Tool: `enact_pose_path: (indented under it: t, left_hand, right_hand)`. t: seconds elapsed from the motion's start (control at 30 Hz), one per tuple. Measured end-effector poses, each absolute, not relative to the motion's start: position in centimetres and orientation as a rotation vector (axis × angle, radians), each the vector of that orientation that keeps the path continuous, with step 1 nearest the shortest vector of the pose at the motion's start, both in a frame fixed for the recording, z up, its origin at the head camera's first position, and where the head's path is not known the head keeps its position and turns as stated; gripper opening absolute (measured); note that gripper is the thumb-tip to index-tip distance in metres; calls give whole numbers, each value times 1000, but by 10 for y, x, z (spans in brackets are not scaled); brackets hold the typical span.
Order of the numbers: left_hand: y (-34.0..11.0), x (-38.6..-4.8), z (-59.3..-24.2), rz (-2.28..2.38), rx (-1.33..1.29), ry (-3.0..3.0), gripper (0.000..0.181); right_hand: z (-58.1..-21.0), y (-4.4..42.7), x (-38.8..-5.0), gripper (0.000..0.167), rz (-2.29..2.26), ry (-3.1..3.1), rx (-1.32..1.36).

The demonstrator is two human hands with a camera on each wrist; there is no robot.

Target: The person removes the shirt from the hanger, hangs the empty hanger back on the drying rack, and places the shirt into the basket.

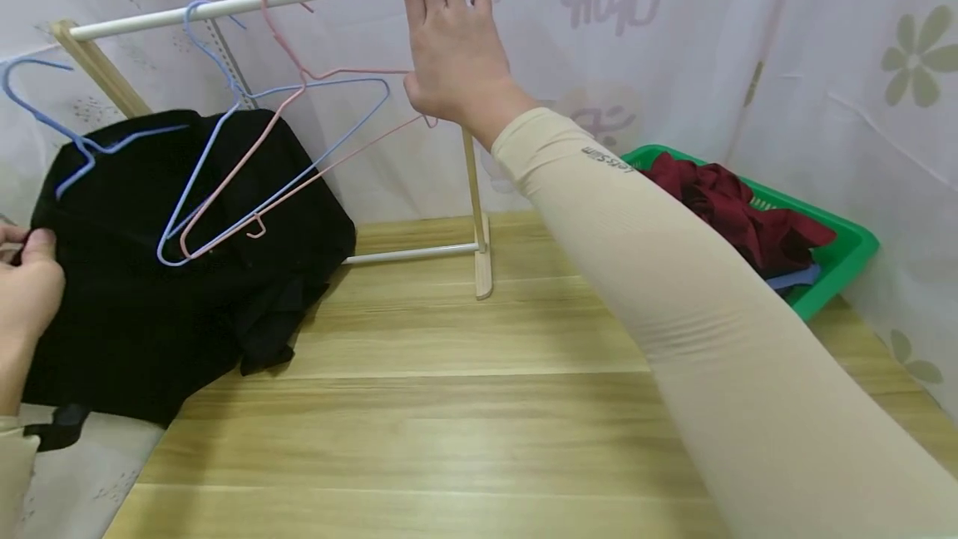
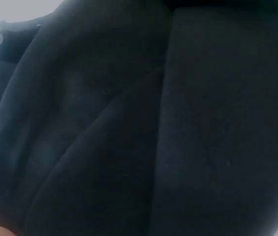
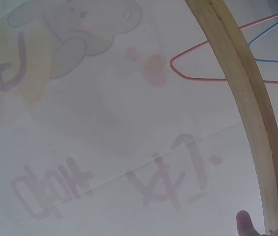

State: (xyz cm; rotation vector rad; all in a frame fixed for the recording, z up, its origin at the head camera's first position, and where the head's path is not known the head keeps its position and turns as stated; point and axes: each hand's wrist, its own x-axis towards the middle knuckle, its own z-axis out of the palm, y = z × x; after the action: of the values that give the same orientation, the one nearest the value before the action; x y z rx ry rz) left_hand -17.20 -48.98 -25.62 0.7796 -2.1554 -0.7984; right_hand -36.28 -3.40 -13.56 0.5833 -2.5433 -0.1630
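In the head view, my left hand pinches the edge of a black garment at the far left. A blue hanger sits in the garment's upper part, its hook free of the rail. My right hand lies over the right end of the white rail; its fingers look extended, the palm side hidden. Another blue hanger and a pink hanger hang from the rail, in front of the garment. Black cloth fills most of the left wrist view. In the right wrist view my fingers are at the wooden post.
A green basket with dark red cloth and a blue piece stands at the right on the wooden table. The rack's foot rests near the table's back edge. A printed curtain hangs behind.
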Motion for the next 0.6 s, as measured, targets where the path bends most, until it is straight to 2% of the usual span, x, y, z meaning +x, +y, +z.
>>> enact_pose_path:
  t: [0.13,0.27,0.37,0.5,0.6]
  left_hand:
    - [-477,-151,-279,-760,739,-2263,19]
    - [-469,-137,-295,-644,748,-2352,43]
    - [-468,-125,-308,-618,794,-2390,43]
    - [-469,-106,-327,-591,826,-2426,34]
    - [-469,-96,-340,-549,811,-2447,39]
  right_hand:
    - [-137,-34,-362,103,-162,-2536,597]
    - [-137,-31,-363,103,-156,-2545,587]
    - [-137,-31,-364,102,-163,-2544,587]
    - [-138,-35,-364,100,-168,-2537,608]
    - [-139,-37,-365,98,-170,-2538,613]
